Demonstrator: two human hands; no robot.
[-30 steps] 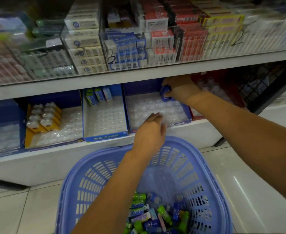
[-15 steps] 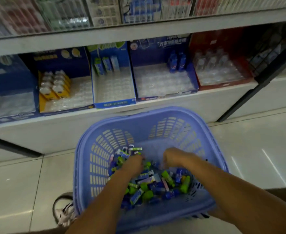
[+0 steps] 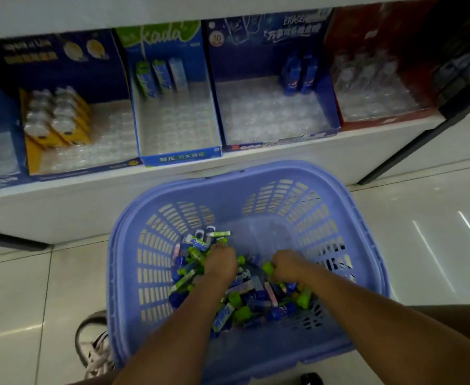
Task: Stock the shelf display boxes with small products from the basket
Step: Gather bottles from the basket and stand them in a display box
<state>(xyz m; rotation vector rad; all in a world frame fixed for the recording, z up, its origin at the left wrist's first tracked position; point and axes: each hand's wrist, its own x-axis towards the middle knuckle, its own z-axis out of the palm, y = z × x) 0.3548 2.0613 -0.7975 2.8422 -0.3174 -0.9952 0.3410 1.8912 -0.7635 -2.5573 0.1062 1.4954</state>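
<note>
- Pale floor tiles (image 3: 19, 287) are gleaming below a white shelf (image 3: 256, 168), where open display boxes are sitting side by side.
- The basket (image 3: 122, 259) is standing on the floor just near of the shelf, and the small products (image 3: 245, 301) are lying heaped in its near half.
- The left hand (image 3: 222, 262) is digging into the far left of the heap, and the right hand (image 3: 289, 266) is curling beside a green cap (image 3: 267, 266). Both sets of fingertips are hiding among the pieces, so I cannot tell whether either is pinching anything.
- Picking is probably going best one kind at a time, by colour rather than by the handful.
- Flat green-and-blue packs are likely belonging in the green-topped box (image 3: 178, 129), where three are standing at the far left.
- Blue bottle shapes are likely belonging in the dark blue box (image 3: 272, 115), where two are standing at the far right.
- Seating each piece upright in a tray cell, far rows first, is keeping the near cells reachable.
</note>
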